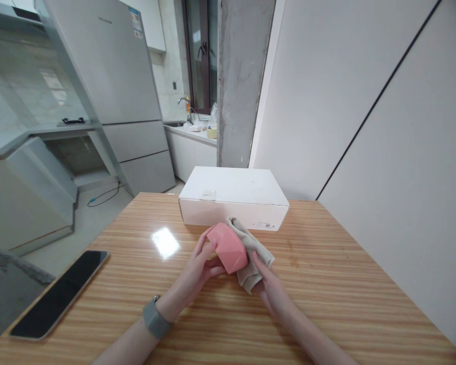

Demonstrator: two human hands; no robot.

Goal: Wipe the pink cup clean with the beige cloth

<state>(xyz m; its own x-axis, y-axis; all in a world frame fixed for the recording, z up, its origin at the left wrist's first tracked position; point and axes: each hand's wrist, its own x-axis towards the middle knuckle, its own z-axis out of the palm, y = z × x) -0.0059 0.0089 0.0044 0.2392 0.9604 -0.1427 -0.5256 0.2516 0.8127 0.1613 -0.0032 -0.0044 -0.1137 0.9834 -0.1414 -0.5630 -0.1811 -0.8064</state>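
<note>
A: Starting closest, with what?

B: With a grey watch (156, 318) strapped behind the left hand (202, 263), over a striped wooden table (327, 284).

A: And farther left?

B: A dark-screened phone (61, 296), lying flat near the table's left edge, well apart from both hands.

A: Anything in the left hand?

B: Yes, gripping a pink bowl (230, 248), thumb against its left part, other fingers behind or underneath. Hard to tell which.

A: And in the right hand (265, 281)?

B: Closed on a folded beige cloth (247, 279), thumb on top, cloth touching the bowl's right side.

A: Where exactly to find the bowl?

B: Between the 2 hands, over the table, tilted, with flat facets on the outside, just in front of a white box (233, 187).

A: Box open?

B: No, lid shut, with tape (209, 194) on top and small print on the front.

A: And beyond?

B: A bare grey pillar (239, 81), a pale wall (327, 101) at right, a 3-door silver fridge (106, 66) at left. Past those, a sink (175, 123) with a curved tap (190, 111), below a brown-framed window (197, 56).
</note>
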